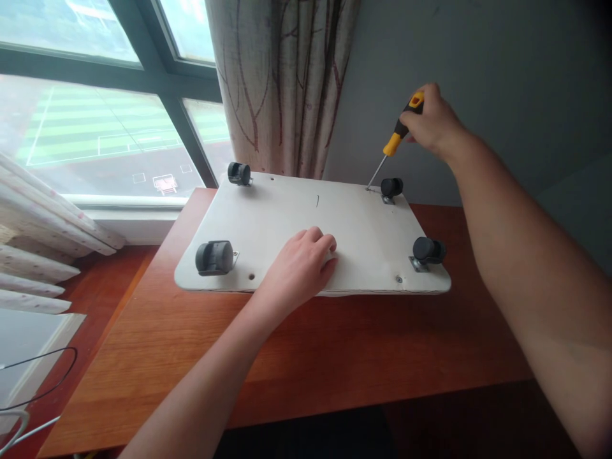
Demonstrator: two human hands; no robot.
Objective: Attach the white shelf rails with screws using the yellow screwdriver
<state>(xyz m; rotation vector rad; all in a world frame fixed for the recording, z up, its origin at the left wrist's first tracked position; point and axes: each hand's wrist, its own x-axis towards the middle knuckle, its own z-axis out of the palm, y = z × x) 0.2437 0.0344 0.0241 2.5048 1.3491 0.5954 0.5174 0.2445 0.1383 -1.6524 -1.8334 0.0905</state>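
A yellow-and-black screwdriver (400,132) is gripped in my right hand (433,118). It leans down to the left, and its metal tip meets a hole or screw near the far edge of a white board (287,204). Beside that tip is a black caster wheel (391,187) on a metal plate. Curled fingers of my left hand (306,258) rest on the board's near middle; the palm side is hidden, so I cannot see whether anything is in it. Other casters stand at the far left (238,173), near left (214,257) and near right (427,250) corners.
The board lies wheels up on a reddish wooden table (363,357). Behind it hang a patterned curtain (282,89) and a grey wall (459,51). A window (153,83) is at the left. Cables (43,398) lie low at the left, beside the table.
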